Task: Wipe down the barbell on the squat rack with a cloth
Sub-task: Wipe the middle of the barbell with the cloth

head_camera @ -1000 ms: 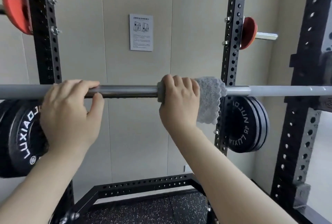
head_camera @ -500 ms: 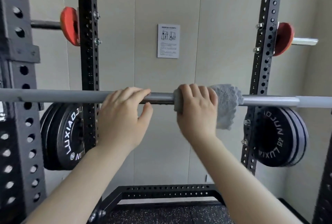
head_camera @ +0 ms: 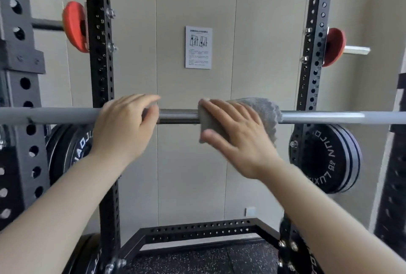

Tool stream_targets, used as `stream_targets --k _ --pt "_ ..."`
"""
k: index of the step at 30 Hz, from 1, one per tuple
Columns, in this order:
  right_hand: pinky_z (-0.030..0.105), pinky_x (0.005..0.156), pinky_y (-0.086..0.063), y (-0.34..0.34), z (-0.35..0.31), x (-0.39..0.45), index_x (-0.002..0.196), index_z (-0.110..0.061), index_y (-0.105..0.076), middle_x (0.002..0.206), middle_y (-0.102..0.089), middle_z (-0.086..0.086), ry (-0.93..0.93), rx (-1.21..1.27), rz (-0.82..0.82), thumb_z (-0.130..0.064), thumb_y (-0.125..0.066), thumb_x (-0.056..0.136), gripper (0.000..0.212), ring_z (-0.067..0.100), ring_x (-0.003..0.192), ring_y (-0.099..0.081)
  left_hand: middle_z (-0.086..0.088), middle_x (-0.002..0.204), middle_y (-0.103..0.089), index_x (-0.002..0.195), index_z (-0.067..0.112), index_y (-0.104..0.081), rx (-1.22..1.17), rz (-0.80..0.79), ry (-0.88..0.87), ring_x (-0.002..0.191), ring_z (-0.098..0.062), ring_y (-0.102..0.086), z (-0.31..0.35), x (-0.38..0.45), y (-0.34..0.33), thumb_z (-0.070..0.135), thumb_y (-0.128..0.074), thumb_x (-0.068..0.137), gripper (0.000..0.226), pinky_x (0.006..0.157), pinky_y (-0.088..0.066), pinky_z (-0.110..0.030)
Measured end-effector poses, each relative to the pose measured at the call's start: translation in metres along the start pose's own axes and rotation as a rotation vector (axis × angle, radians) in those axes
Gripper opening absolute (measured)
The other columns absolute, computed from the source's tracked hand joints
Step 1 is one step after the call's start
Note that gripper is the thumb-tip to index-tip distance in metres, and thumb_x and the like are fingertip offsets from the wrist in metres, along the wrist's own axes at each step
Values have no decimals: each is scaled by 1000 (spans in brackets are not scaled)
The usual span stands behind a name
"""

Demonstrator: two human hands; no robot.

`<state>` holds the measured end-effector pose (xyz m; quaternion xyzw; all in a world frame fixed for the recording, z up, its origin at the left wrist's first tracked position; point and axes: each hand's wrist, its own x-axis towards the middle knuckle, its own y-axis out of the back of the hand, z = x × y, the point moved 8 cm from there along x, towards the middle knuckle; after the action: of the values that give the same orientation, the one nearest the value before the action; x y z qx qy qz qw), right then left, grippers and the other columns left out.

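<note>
a beige panelled wall [head_camera: 193, 152] with vertical seams fills the back, and a white printed notice [head_camera: 198, 47] with small diagrams is fixed to it. low down sits a pale wall socket [head_camera: 250, 211]. the floor [head_camera: 197, 260] is dark speckled rubber. soft, even light falls across the room, brighter toward the right-hand corner.

Left grip [head_camera: 125, 126] curled, knuckles up; right grip [head_camera: 239, 133] flatter, thumb below.
</note>
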<state>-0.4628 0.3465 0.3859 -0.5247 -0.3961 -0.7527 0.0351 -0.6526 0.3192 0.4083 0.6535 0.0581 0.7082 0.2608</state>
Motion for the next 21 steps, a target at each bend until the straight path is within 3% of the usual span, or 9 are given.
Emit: stream_targets --k 2,4,7,9,11,14,16,19,21 --pt "30 112 -18 19 37 -7 141 -29 -44 140 -51 -9 -99 9 -10 -55 -22 97 56 13 129 -41 0 104 -71 102 19 -70 81 -29 11 103 -27 -59 -8 0 -5 35 -29 95 45 94 -35 -37" --pt "34 112 -19 26 65 -14 129 -26 -53 127 -59 -4 -336 -89 85 -48 -30 101 43 20 121 -46 1 98 -71 97 19 -69 119 -13 14 99 -28 -57 -8 -4 -9 35 -26 96 45 92 -31 -36" --pt "38 115 -14 7 38 -7 106 -21 -57 109 -59 -1 -599 -185 249 -39 -30 102 33 24 115 -44 -1 95 -69 94 19 -68 152 61 60 96 -29 -55 -5 -8 -9 32 -27 97 42 90 -27 -36" --pt "39 114 -16 -12 -10 9 100 -19 -57 102 -58 -1 -495 -144 319 -37 -34 100 29 26 110 -47 -3 93 -67 93 19 -67 161 82 74 93 -31 -53 -4 -10 -10 32 -29 97 41 90 -27 -37" --pt "39 111 -21 -18 -36 14 107 -19 -59 103 -59 -2 -296 -145 328 -36 -39 97 28 25 107 -49 -4 92 -66 93 18 -66 159 83 57 91 -31 -53 -5 -10 -10 33 -28 97 41 89 -28 -38" --pt "35 101 -29 -8 -13 5 122 -17 -58 112 -62 0 -58 -237 233 -34 -45 95 34 25 105 -53 -3 93 -66 96 20 -66 146 62 19 91 -31 -54 -7 -10 -7 37 -24 96 46 88 -27 -38" --pt "37 93 -32 10 23 -5 111 -16 -61 103 -65 3 -178 -254 258 -34 -39 98 31 30 96 -56 -2 93 -66 97 20 -66 139 61 18 91 -30 -54 -7 -10 -6 37 -24 96 45 89 -27 -37" --pt "40 96 -30 15 34 0 90 -16 -59 87 -64 2 -557 -193 401 -29 -33 100 31 30 90 -54 0 93 -66 96 21 -66 130 71 46 91 -29 -53 -7 -11 -7 35 -27 97 42 90 -27 -36" --pt "38 96 -29 -8 -7 21 86 -18 -59 85 -64 -1 -529 -182 392 -30 -31 98 33 28 88 -54 0 94 -66 97 21 -66 131 75 49 92 -29 -53 -6 -11 -7 35 -27 98 41 89 -28 -36"
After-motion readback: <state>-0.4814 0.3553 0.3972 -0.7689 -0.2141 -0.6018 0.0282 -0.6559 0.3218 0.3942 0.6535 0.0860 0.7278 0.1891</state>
